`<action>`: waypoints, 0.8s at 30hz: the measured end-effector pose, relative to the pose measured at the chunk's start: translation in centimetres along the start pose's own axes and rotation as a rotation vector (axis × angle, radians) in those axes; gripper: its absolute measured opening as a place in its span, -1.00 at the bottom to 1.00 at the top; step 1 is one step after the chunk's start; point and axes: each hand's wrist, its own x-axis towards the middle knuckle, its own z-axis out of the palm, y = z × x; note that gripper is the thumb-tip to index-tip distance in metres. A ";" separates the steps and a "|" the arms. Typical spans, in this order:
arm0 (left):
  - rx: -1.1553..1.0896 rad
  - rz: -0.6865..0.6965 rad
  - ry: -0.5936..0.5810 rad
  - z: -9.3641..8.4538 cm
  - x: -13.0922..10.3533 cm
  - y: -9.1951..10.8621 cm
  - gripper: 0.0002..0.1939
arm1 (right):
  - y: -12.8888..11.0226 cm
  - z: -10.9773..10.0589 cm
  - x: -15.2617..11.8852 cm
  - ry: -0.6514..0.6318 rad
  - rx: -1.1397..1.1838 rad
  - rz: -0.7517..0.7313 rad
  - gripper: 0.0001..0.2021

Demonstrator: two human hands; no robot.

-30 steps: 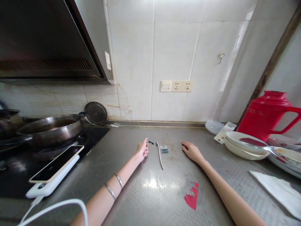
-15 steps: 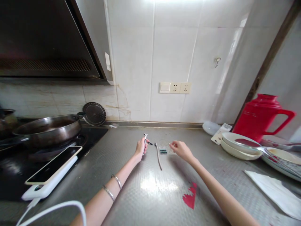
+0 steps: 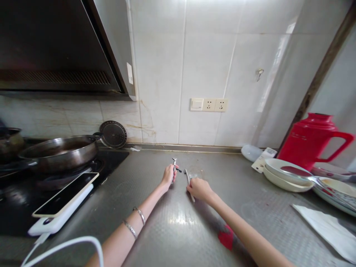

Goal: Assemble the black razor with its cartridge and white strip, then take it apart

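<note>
Glare on counter (image 3: 155,230); bright sheen atop wall tiles (image 3: 208,66); edges stretched.

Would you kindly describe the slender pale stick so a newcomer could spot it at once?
On the grey metal counter, look right of the black cooktop to the right hand. Partly covered by that hand is the slender pale stick, dark at its far end. Unlike the silvery T-headed tool in the left hand, it has a pale shaft.

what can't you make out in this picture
All in the head view:
silver tool: handle mostly hidden by left hand
pale stick: right hand covers part, its grip unclear
red patch: partly behind the right forearm
far-left pot: cut by the picture's edge
red flask: lettering too small
</note>
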 end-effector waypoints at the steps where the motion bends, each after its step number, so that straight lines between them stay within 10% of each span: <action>1: -0.002 0.015 -0.014 0.0 0.0 0.0 -0.74 | 0.1 -0.1 0.0 0.010 0.007 0.002 -0.70; 13: 0.091 0.303 -0.011 0.6 -0.3 1.0 -0.78 | 8.7 -2.4 1.1 0.528 0.726 -0.082 -0.62; 24: 0.164 0.306 -0.017 0.6 -0.8 0.9 -0.85 | 9.1 -3.0 0.8 0.416 0.825 -0.308 -0.63</action>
